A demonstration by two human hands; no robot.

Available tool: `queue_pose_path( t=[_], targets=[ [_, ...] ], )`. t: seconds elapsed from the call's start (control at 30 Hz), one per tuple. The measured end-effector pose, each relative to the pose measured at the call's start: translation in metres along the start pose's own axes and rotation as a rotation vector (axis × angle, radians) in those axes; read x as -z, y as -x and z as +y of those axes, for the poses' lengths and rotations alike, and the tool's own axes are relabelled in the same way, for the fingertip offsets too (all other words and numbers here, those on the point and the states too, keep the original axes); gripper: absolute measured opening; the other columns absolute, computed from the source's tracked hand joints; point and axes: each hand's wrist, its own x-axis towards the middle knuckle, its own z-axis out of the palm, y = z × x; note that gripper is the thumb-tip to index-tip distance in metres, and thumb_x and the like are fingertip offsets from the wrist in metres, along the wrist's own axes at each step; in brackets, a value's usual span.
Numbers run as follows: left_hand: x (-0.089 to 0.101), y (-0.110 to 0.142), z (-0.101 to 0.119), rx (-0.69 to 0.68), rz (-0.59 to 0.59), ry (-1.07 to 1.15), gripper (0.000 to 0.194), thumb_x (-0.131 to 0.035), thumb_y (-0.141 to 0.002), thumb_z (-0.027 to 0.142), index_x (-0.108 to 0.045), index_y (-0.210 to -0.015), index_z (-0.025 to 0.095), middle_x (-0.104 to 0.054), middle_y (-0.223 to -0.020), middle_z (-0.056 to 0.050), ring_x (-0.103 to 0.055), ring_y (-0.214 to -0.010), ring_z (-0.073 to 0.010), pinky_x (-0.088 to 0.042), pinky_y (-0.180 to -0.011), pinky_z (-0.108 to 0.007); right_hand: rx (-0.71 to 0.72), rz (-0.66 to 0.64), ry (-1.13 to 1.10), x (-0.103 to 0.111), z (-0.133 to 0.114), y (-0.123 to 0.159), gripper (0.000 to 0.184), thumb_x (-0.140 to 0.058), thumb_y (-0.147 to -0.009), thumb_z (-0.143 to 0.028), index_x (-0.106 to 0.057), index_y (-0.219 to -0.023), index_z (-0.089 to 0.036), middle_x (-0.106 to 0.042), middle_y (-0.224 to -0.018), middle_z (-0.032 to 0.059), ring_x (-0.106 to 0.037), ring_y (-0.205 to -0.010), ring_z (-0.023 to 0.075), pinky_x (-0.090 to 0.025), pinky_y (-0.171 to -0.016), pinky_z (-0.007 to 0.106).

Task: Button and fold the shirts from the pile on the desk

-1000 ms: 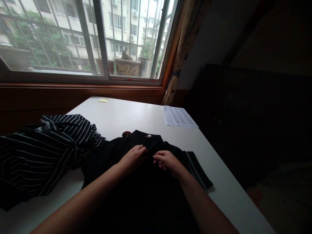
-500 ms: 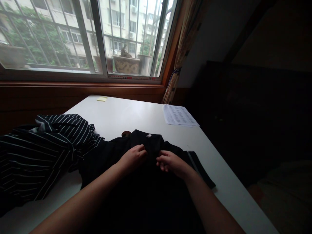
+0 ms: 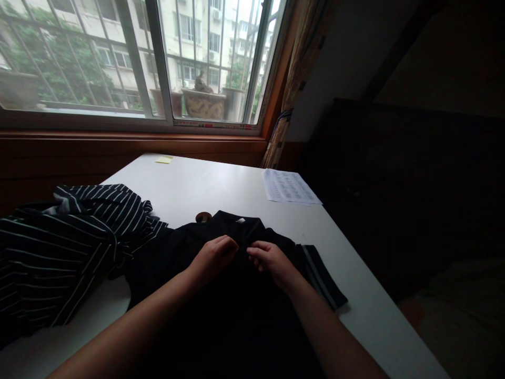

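Perhaps for room, the striped cloth (image 3: 82,237) lies left; the black shirt (image 3: 242,284) is spread on the desk (image 3: 221,184), its front reachable. Over it, left hand (image 3: 216,256) and right hand (image 3: 271,259) have grip nearly closed; whether pinching it, I cannot tell.

Shirt (image 3: 177,252) on table (image 3: 213,184), striped cloth (image 3: 90,226) to its L, roll (image 3: 203,217) just behind collar's L side. Papers (image 3: 291,186) at table's back R, note (image 3: 164,159) back L. Window (image 3: 165,63) behind table.
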Motion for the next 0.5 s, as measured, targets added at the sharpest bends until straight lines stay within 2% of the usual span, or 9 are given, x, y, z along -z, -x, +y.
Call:
queue_pose_path(
  t=[0.13, 0.3, 0.43, 0.5],
  targets=[
    [-0.003, 0.000, -0.001, 0.023, 0.012, 0.033, 0.012, -0.060, -0.086, 0.009, -0.063, -0.092, 0.019, -0.069, -0.088, -0.002, -0.065, -0.078, -0.0151, -0.051, -0.072, -0.026, 0.061, 0.053, 0.042, -0.007, 0.003, 0.000, 0.024, -0.074, -0.076, -0.040, -0.067, -0.079, -0.017, -0.063, -0.069, -0.0014, -0.055, -0.059, 0.0104, -0.041, -0.051, 0.020],
    [0.001, -0.002, 0.000, 0.092, 0.011, 0.085, 0.007, -0.065, -0.087, 0.014, -0.064, -0.092, 0.019, -0.070, -0.087, -0.001, -0.065, -0.078, -0.0149, -0.051, -0.071, -0.026, 0.091, 0.085, 0.107, -0.011, 0.008, -0.001, 0.024, -0.072, -0.076, -0.040, -0.068, -0.081, -0.017, -0.063, -0.072, -0.0010, -0.060, -0.064, 0.0138, -0.047, -0.056, 0.024],
    [0.004, -0.001, 0.001, 0.036, 0.026, 0.039, 0.011, -0.063, -0.086, 0.011, -0.062, -0.093, 0.020, -0.067, -0.091, -0.003, -0.064, -0.081, -0.0155, -0.052, -0.074, -0.027, 0.110, 0.131, 0.235, -0.012, 0.009, 0.000, 0.019, -0.070, -0.075, -0.037, -0.067, -0.080, -0.018, -0.062, -0.071, -0.0010, -0.059, -0.062, 0.0148, -0.048, -0.054, 0.025],
    [0.003, -0.001, 0.001, 0.000, 0.011, -0.039, 0.013, -0.061, -0.086, 0.008, -0.062, -0.092, 0.019, -0.066, -0.092, -0.004, -0.063, -0.083, -0.0164, -0.051, -0.075, -0.028, 0.128, 0.159, 0.209, -0.013, 0.007, 0.001, 0.019, -0.068, -0.077, -0.038, -0.064, -0.078, -0.019, -0.059, -0.066, -0.0024, -0.057, -0.058, 0.0138, -0.046, -0.053, 0.025]
  ],
)
